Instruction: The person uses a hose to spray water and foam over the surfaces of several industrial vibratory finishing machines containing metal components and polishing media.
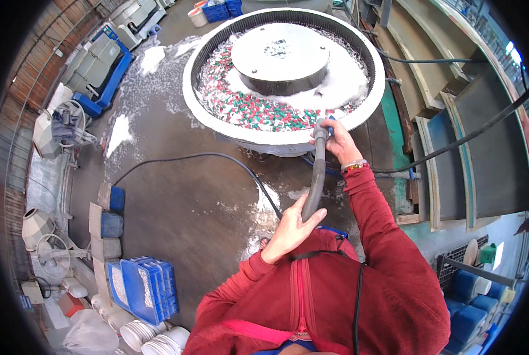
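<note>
My right hand (342,145) grips the valve end of a thick grey hose (318,171), near a blue lever (331,126). Lower down, my left hand (293,232) is wrapped round the same hose close to my body. A thin white stream of water (322,111) leaves the nozzle and falls into a big round tub (196,97) with a white rim. Inside lie many small red, green and white pieces (258,112). White foam (344,83) covers the tub's right side. A round metal lid (280,52) tops its centre column.
A black hose (205,155) crosses the wet floor to my left, amid patches of foam (121,136). Blue crates (158,284) and white buckets (137,334) stand at lower left. Tilted panels (489,148) and another dark hose (471,139) are on the right. Machines (93,68) line the far left.
</note>
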A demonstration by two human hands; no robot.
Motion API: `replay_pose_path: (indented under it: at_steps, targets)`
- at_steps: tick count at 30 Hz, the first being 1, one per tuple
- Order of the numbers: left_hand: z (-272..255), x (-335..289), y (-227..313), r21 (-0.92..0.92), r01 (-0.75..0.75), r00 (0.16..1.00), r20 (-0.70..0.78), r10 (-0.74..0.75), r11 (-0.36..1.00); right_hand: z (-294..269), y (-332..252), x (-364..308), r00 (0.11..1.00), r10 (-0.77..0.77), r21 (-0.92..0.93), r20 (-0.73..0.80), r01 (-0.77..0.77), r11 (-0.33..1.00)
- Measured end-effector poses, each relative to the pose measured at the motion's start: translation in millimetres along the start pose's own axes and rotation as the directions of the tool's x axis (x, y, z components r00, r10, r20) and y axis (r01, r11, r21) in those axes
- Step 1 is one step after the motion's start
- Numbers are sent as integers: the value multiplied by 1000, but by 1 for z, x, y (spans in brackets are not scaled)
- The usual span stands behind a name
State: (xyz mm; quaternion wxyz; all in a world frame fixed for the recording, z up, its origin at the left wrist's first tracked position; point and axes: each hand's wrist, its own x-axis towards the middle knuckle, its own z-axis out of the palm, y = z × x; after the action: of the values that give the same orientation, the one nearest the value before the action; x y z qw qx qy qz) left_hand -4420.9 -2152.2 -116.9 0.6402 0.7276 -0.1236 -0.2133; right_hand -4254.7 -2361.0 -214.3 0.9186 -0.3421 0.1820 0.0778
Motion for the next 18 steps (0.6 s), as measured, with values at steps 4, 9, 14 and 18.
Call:
replay_pose_path:
  at_steps: [4,9,14,18]
  targets:
    - [4,11,2,-153,146,989,29,-143,977,19,-11,4,999,19,-112,-28,-22,993]
    - [-7,21,-23,-182,-35,992,-129,12,983,26,24,55,987,152,-126,-58,-159,979]
    - [-51,14,-28,-54,-114,947,-309,92,992,143,48,81,956,237,-287,170,-182,941]
    - [-91,14,-13,-12,-113,922,-374,100,994,232,44,79,917,177,-315,358,-59,947]
